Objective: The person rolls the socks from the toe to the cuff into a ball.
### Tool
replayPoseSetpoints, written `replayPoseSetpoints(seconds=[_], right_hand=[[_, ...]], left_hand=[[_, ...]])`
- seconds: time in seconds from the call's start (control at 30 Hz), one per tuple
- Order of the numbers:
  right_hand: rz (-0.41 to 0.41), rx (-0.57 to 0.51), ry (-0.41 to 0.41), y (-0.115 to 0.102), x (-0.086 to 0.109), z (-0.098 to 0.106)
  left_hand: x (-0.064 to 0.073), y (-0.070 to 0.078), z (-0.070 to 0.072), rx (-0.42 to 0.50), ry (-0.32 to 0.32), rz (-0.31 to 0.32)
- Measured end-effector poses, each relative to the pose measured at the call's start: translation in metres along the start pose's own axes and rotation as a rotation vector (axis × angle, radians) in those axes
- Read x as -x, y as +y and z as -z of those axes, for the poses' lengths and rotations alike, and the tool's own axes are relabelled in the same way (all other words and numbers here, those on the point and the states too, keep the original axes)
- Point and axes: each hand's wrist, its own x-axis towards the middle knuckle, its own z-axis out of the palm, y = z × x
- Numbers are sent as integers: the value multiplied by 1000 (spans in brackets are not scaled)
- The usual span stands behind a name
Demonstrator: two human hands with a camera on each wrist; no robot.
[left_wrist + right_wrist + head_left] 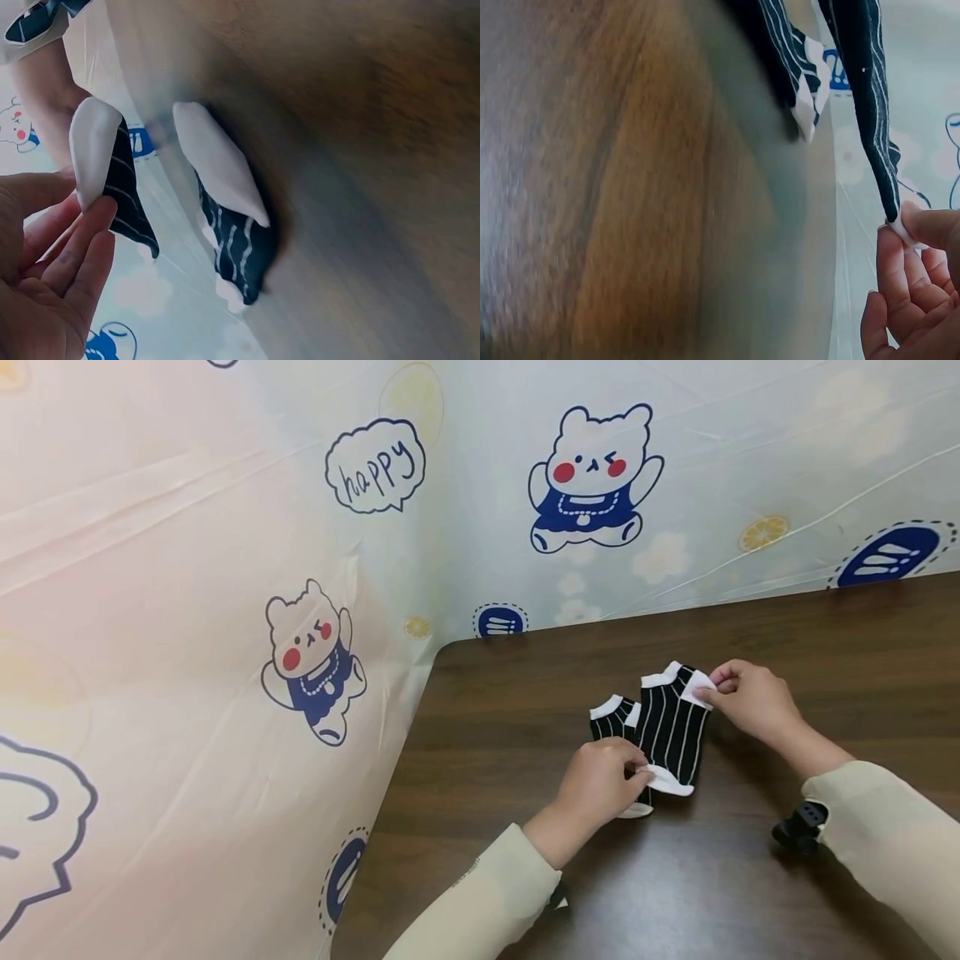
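Note:
A black sock (672,731) with thin white stripes is held between both hands, raised over the table in the wrist views. My left hand (603,781) pinches its white toe (94,146) between thumb and fingers. At the other end, my right hand (756,697) pinches the white heel patch (697,688) by its edge. A second sock (615,723) of the same pattern lies on the table to the left, partly hidden behind the left hand and the held sock. Its white toe (217,161) shows plainly in the left wrist view.
The dark wooden table (750,877) ends at a left edge beside a pale hanging cloth (187,693) printed with bears. More of this cloth (712,485) hangs along the back edge. A small black device (801,828) sits at the right cuff.

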Motion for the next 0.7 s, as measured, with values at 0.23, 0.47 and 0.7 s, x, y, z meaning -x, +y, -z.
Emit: replayPoseSetpoints(seconds=[0.23, 0.47, 0.7], right_hand=[[20, -11, -24, -9, -2, -14], [39, -23, -44, -15, -5, -25], [36, -41, -79, -18, -8, -37]], left_hand=[[10, -10, 3, 14, -14, 36], [15, -16, 6, -9, -30, 72], [19, -20, 6, -22, -56, 134]])
